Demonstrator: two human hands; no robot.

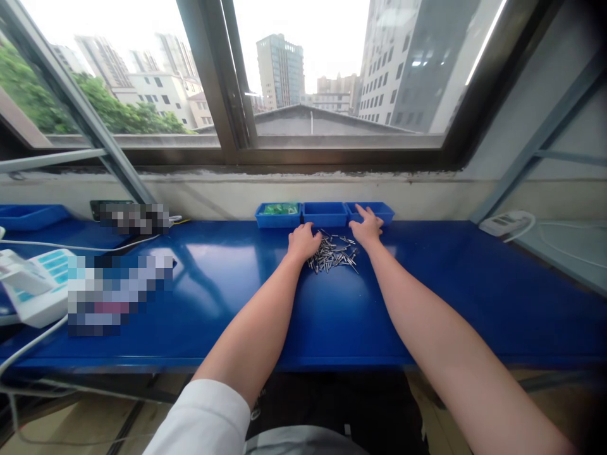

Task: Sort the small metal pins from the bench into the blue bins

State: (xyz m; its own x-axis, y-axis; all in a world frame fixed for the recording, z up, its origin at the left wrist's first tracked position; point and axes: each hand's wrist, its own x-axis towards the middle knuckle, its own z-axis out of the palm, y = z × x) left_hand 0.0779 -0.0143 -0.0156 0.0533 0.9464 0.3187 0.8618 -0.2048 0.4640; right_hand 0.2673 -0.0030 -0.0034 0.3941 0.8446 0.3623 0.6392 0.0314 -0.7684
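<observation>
- Metal pins (334,256): heaped near the bench's (336,332) back edge, between the hands.
- Left hand (304,242): curled at the heap's left side; cannot tell if grasping.
- Right hand (367,227): released, fingers spread at the right bin (386,217).

On the blue tabletop (474,297), a hand could pass from the near edge up between the forearms to the pile of metal pieces (329,258), or over the stretch right of the right hand (367,227). The left hand (303,242) blocks the pile's left side, and three blue bins (326,221) its far side. At left, a white device (42,309) stands in the way.
</observation>
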